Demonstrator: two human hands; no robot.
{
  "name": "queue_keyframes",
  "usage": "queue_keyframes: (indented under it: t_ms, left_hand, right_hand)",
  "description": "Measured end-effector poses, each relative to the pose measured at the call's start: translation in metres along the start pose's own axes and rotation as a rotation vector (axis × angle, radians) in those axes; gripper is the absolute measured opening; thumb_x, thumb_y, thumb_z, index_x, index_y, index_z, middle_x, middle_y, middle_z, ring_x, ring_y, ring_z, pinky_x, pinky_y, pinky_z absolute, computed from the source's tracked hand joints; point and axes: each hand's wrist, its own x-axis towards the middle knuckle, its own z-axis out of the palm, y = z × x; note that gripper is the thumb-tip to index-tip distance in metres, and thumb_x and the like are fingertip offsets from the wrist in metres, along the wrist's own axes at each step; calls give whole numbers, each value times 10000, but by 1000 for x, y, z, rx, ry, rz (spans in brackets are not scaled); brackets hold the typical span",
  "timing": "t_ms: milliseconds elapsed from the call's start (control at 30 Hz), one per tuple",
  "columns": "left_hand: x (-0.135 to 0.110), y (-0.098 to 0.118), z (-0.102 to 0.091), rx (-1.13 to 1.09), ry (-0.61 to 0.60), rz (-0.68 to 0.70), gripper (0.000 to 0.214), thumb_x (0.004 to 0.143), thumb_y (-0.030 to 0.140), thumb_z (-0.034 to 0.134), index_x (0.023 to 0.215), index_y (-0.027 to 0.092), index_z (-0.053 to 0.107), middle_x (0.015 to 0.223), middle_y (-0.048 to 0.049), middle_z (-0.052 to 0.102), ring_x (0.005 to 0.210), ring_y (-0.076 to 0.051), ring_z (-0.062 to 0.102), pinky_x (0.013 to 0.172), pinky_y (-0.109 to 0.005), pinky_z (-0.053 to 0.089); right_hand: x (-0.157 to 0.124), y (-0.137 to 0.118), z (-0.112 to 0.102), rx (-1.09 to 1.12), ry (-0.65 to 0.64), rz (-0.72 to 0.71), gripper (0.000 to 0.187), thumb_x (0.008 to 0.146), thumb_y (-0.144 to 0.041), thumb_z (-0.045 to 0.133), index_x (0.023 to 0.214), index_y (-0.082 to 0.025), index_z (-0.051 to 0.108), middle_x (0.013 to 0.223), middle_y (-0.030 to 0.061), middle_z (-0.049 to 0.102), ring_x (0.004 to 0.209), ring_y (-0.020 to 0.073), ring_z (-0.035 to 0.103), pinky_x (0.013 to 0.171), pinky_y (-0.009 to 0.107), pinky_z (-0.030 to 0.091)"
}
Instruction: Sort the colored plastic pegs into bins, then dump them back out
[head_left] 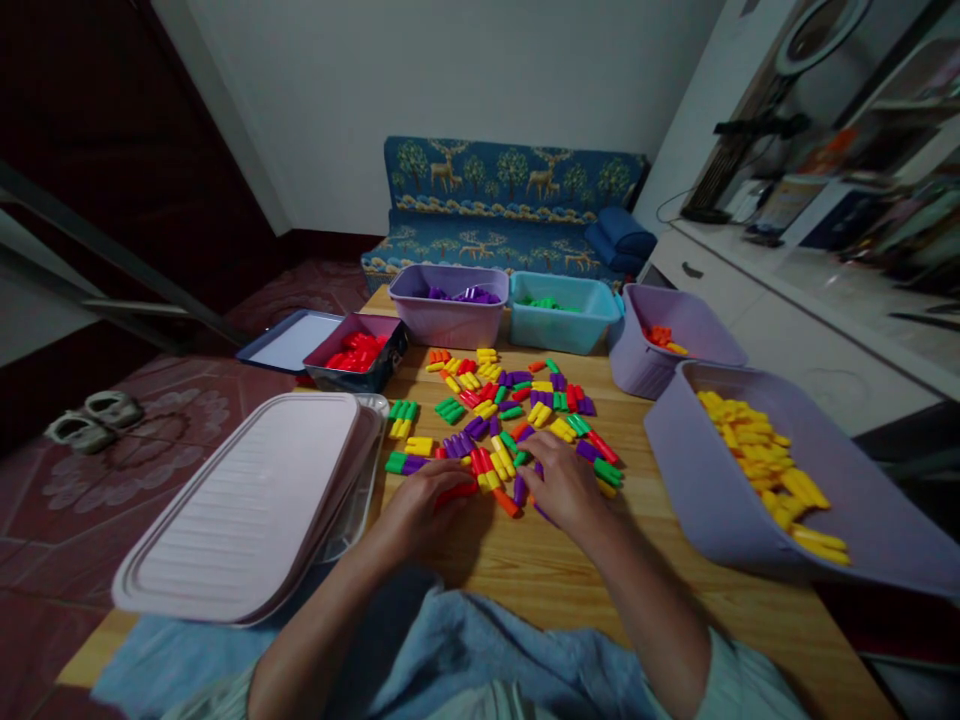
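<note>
A heap of small plastic pegs in yellow, purple, green, red and orange lies spread on the wooden table. My left hand rests at the near edge of the heap, its fingers curled over a red peg. To its right, my right hand lies on the pegs with fingers bent down among purple and orange ones. Whether it holds one is hidden.
Bins ring the heap: a dark one with red pegs, a purple one, a teal one with green pegs, a lilac one with orange pegs, and a large lilac one with yellow pegs. A lidded pink container sits left.
</note>
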Motion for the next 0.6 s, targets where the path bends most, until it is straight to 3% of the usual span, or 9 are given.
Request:
queue_keyframes:
  t_ms: [100, 167, 300, 467, 600]
  left_hand:
    - [-7, -1, -1, 25, 11, -1, 275, 888, 222, 509, 1109, 218, 673, 1208, -98, 627, 1145, -215, 570, 973, -349, 469]
    - [-11, -7, -3, 122, 92, -45, 318, 891, 232, 498, 1173, 216, 643, 1297, -119, 562, 1196, -239, 534, 997, -391, 456]
    - [-18, -23, -6, 363, 223, -154, 446, 850, 310, 567, 1278, 183, 575, 1382, -179, 458, 1297, -334, 417, 1041, -514, 392]
    - [-22, -28, 2, 449, 138, -137, 539, 796, 414, 635, 1286, 199, 570, 1385, -195, 441, 1272, -368, 427, 1038, -585, 351]
    - [-22, -22, 12, 455, 107, -89, 493, 771, 334, 672, 1245, 220, 604, 1403, -181, 434, 1280, -358, 426, 1057, -573, 328]
  right_hand:
    - [7, -4, 4, -32, -5, -80, 516, 755, -83, 534, 1260, -177, 579, 1298, 84, 578, 1214, 237, 464, 1037, 379, 361]
    - [7, -6, 8, -30, -54, -100, 565, 738, -66, 520, 1291, -174, 562, 1348, 78, 552, 1270, 250, 416, 1072, 417, 324]
    - [0, -6, 12, 17, -85, -96, 457, 741, -67, 516, 1165, -173, 652, 1298, 84, 596, 1256, 233, 443, 1077, 418, 327]
    - [-11, -12, 11, 19, -50, -99, 283, 794, -160, 587, 1058, -185, 685, 1157, 81, 653, 1108, 233, 529, 993, 381, 411]
    - [-20, -23, 14, -32, -68, -64, 342, 782, -213, 655, 1124, -216, 651, 1201, 91, 603, 1108, 259, 524, 971, 414, 418]
